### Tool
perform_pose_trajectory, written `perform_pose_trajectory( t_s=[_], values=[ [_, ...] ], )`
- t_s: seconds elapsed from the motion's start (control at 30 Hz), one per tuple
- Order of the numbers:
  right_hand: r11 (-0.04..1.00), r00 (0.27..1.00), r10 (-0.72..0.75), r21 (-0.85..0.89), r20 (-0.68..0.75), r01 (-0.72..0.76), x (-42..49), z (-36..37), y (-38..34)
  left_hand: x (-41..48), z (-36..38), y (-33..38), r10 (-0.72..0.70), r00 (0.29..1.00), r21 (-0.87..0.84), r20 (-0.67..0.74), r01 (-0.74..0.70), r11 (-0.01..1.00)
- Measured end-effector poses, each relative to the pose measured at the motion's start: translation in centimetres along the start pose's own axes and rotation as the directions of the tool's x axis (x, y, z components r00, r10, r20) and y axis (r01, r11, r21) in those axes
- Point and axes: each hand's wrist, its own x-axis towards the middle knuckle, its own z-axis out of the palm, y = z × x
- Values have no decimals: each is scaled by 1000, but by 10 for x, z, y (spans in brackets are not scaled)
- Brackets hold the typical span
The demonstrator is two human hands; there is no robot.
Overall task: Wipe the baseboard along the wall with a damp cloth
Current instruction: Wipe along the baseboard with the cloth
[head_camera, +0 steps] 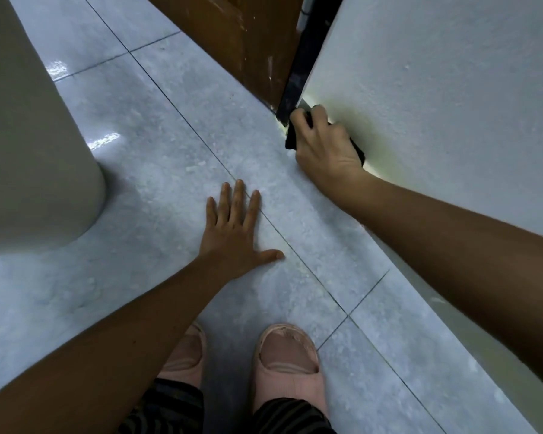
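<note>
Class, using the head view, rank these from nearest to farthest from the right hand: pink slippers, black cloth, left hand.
1. black cloth, gripped in the right hand against the wall.
2. left hand, flat on the floor, leftward.
3. pink slippers, lowest in view.

Pale grey floor tiles [170, 136] with dark grout lines meet a white textured wall [436, 89]; a brown wooden door [232, 36] stands beyond, light glinting off the tiles.
</note>
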Motion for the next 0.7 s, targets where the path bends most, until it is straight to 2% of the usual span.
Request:
perform_pose_trajectory(
  t_s=[0.1,0.23,0.37,0.43,0.5,0.57,0.7],
  values=[
    [997,996,-46,-51,79,51,-7,6,-7,0,1,0,-4,1000,5,3,4,1000],
    [992,995,-58,-104,84,67,-54,25,-5,-1,0,-1,-5,1000,12,-2,5,1000],
    [976,971,-118,-154,206,152,-107,31,9,-3,-1,2,-6,1000,-37,-15,5,999],
    [989,977,-68,-119,201,94,-108,26,11,-7,1,7,18,998,-61,-56,-21,998],
    [997,990,41,-77,132,-31,-93,18,12,-10,1,17,53,995,-74,-84,-59,995],
    [998,996,47,-43,81,-44,-78,9,10,-14,-2,28,88,995,-56,-36,-90,994],
    [998,994,25,-68,109,-18,-87,15,6,-19,-2,47,64,995,1,76,-64,998]
  ],
)
